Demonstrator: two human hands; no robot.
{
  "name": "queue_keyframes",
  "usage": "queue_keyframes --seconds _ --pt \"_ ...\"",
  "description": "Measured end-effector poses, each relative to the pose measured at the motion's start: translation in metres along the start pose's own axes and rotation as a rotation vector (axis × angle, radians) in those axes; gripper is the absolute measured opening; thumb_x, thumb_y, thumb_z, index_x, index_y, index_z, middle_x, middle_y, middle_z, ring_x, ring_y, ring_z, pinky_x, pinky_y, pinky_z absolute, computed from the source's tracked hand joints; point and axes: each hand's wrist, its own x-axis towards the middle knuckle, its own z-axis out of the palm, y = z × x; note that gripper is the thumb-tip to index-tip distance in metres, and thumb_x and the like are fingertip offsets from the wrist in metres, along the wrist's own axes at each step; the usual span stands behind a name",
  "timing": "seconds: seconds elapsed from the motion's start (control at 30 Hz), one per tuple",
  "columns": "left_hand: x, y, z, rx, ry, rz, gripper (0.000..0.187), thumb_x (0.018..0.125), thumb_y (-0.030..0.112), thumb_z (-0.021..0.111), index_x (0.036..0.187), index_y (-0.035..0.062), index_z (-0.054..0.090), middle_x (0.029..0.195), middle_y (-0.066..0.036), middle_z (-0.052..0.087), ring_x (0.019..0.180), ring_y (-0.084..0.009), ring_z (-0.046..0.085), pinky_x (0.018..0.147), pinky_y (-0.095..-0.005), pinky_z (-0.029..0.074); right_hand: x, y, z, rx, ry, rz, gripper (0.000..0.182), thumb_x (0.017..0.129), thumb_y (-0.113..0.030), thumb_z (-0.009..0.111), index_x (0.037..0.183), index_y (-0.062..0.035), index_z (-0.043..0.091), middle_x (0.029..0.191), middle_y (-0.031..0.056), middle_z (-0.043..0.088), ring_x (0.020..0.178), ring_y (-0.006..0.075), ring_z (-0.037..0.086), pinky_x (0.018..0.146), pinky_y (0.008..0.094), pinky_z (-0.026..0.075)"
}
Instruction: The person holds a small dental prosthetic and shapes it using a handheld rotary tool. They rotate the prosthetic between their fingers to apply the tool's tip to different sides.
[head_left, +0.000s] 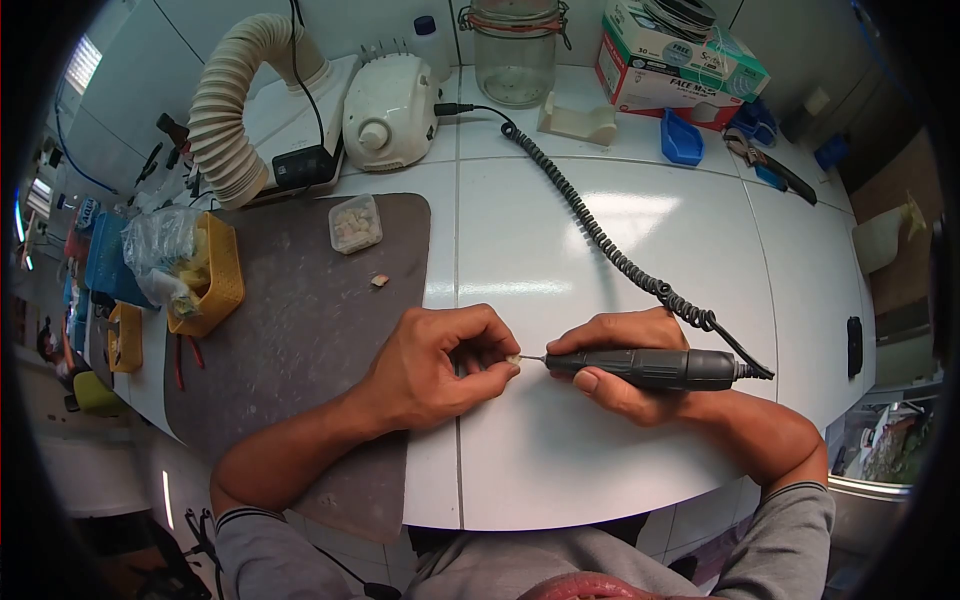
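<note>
My left hand point(432, 362) is closed in a pinch on a small pale piece point(513, 359), mostly covered by the thumb and fingertips. Wrapped round a black rotary handpiece point(660, 369) is my right hand point(632, 402), with the tool lying level and aimed left. Its thin metal bit point(533, 357) reaches right up to the pale piece. From the handpiece's rear end, a coiled black cord point(610, 250) runs back to a white control unit point(391, 115).
A dark grey mat point(290, 330) lies at left, bearing a small clear tub point(355, 224) of pale pieces and one loose fragment point(380, 281). Beyond stand a ribbed hose point(222, 120), a glass jar point(515, 60) and a face mask box point(660, 85). A yellow basket point(222, 280) sits left.
</note>
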Motion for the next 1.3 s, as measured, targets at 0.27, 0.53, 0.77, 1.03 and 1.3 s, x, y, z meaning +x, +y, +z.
queue_keyframes --seconds 0.27,0.53,0.77,1.03,1.3 --pt "-0.0001 -0.0009 0.001 0.013 0.003 -0.018 0.016 0.087 0.01 0.083 0.097 0.0 0.076 0.082 -0.005 0.076 0.073 -0.0101 0.071 0.064 -0.0246 0.054 -0.0004 -0.0003 0.0008 -0.02 0.002 -0.001 0.031 0.087 -0.018 0.075 0.112 0.0008 0.077 0.088 0.0146 0.08 0.072 0.0234 0.079 0.069 0.0338 0.063" --pt "-0.0013 -0.0008 0.0011 0.006 0.0 -0.034 0.016 0.088 0.01 0.081 0.099 0.0001 0.075 0.083 -0.005 0.075 0.075 -0.0101 0.071 0.066 -0.0256 0.055 -0.0033 0.0023 0.0 0.004 0.022 -0.003 0.033 0.087 -0.02 0.074 0.112 0.0008 0.077 0.089 0.0157 0.08 0.073 0.0241 0.079 0.07 0.0341 0.064" --pt "-0.0014 0.0001 0.0015 0.023 -0.004 -0.029 0.016 0.088 0.01 0.081 0.099 0.0 0.075 0.083 -0.005 0.075 0.076 -0.0099 0.071 0.067 -0.0261 0.056 -0.0038 -0.0001 0.0007 -0.029 -0.002 -0.012 0.033 0.087 -0.02 0.075 0.112 0.001 0.077 0.09 0.0158 0.08 0.074 0.0246 0.079 0.071 0.0341 0.064" --pt "-0.0014 -0.0026 0.0017 0.025 -0.005 -0.017 0.016 0.088 0.011 0.081 0.099 0.0001 0.075 0.083 -0.004 0.075 0.075 -0.0095 0.07 0.065 -0.0253 0.055 -0.0036 -0.0006 0.0005 -0.023 -0.006 0.013 0.032 0.087 -0.02 0.075 0.112 0.0005 0.077 0.091 0.0157 0.08 0.077 0.0251 0.08 0.073 0.0345 0.064" --pt "-0.0015 -0.0013 0.0013 0.018 -0.016 -0.019 0.016 0.089 0.011 0.08 0.099 -0.0002 0.075 0.083 -0.005 0.075 0.075 -0.0097 0.071 0.065 -0.0252 0.055 -0.0024 -0.0034 0.0006 -0.04 -0.006 0.016 0.032 0.088 -0.02 0.075 0.114 -0.0005 0.078 0.092 0.0147 0.081 0.079 0.0247 0.08 0.075 0.0341 0.064"
